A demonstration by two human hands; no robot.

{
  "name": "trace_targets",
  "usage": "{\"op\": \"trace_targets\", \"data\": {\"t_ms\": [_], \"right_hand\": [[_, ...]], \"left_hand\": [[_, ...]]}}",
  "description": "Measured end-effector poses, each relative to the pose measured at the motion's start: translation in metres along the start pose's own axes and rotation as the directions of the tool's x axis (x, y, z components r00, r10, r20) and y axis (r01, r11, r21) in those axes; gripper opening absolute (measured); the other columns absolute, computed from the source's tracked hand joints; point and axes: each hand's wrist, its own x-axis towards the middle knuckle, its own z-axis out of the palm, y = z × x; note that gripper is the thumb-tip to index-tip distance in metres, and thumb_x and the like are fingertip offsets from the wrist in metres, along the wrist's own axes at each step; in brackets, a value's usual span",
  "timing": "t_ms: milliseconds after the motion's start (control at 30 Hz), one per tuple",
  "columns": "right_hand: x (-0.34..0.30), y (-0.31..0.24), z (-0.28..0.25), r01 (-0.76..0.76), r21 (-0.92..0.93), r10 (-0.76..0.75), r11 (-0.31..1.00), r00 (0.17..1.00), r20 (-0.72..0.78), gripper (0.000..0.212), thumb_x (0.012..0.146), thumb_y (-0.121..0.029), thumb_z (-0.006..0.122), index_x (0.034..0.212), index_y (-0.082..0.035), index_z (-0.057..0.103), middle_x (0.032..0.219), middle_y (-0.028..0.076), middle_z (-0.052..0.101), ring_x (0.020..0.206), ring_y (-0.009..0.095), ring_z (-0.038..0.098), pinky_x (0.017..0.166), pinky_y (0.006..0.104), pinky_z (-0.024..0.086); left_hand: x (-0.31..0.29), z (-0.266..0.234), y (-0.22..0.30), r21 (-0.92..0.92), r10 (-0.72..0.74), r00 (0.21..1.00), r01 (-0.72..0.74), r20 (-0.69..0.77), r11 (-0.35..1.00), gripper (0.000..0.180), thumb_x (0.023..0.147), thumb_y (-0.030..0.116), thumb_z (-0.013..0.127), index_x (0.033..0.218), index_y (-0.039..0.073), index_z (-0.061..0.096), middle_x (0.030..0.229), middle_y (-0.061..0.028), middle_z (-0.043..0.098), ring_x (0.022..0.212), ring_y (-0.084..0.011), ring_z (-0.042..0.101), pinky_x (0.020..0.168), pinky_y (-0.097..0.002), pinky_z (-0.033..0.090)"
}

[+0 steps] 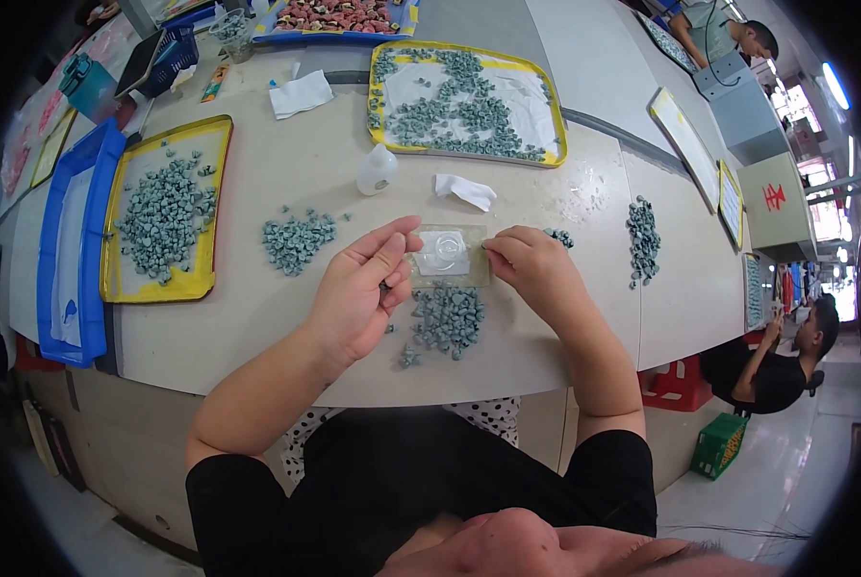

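In front of me lies a small translucent plate (480, 273) with white paper (432, 263) and a clear round form (448, 248) on it. My left hand (361, 288) is at its left edge, palm turned up, thumb against the forefinger and the other fingers curled. A bit of grey-green shows among those fingers; what they hold is mostly hidden. At the plate's right edge my right hand (536, 267) is closed in a pinch, on something too small to name. Just below the plate is a heap of small grey-green pieces (447, 319).
More grey-green heaps lie left (299, 240) and right (643, 240). Beyond the plate stand a white squeeze bottle (378, 171) and folded tissue (465, 191). Yellow-rimmed trays (559, 144) of pieces sit behind and left, beside a blue tray (46, 288). Two people (786, 370) (724, 34) are at right.
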Motion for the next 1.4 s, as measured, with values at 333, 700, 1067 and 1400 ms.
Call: {"op": "trace_targets", "data": {"t_ms": [333,700,1067,1400], "right_hand": [[0.005,-0.018,-0.004,0.360,-0.137,-0.382,0.923,0.903,-0.197,0.024,0.067,-0.002,0.066,0.091,-0.001,0.064,0.085,0.007,0.059,0.071,0.022,0.059,0.061,0.0315,0.047],[0.013,-0.034,-0.004,0.424,-0.231,-0.455,0.876,0.885,-0.102,0.027,0.068,-0.003,0.062,0.094,0.001,0.063,0.089,0.008,0.058,0.075,0.022,0.058,0.063,0.0308,0.047],[0.020,-0.046,0.011,0.508,-0.066,-0.494,0.859,0.788,-0.367,0.025,0.062,0.003,0.072,0.085,0.003,0.063,0.084,0.010,0.060,0.066,0.022,0.059,0.055,0.0309,0.047],[0.021,-0.049,0.017,0.538,-0.133,-0.550,0.832,0.773,-0.316,0.026,0.061,0.002,0.071,0.085,0.004,0.061,0.085,0.011,0.060,0.066,0.022,0.059,0.054,0.0311,0.048]], "left_hand": [[-0.001,0.000,-0.005,0.043,-0.042,0.999,0.043,-0.010,0.998,0.017,0.095,0.023,0.049,0.089,0.007,0.046,0.071,-0.0002,0.047,0.053,-0.0050,0.034,0.043,-0.0190,0.026],[-0.010,0.003,-0.001,0.218,-0.059,0.998,0.058,-0.003,0.974,0.022,0.097,0.025,0.044,0.083,0.008,0.044,0.063,0.0043,0.041,0.047,-0.0031,0.029,0.040,-0.0198,0.022],[-0.013,0.006,-0.004,0.209,-0.138,0.990,0.131,0.020,0.969,0.024,0.097,0.027,0.043,0.080,0.009,0.042,0.061,0.0038,0.036,0.048,-0.0048,0.029,0.041,-0.0199,0.021],[-0.016,0.006,-0.004,0.226,-0.096,0.994,0.082,0.053,0.971,0.023,0.097,0.026,0.043,0.081,0.009,0.043,0.061,0.0041,0.037,0.048,-0.0043,0.029,0.042,-0.0193,0.021]]}}
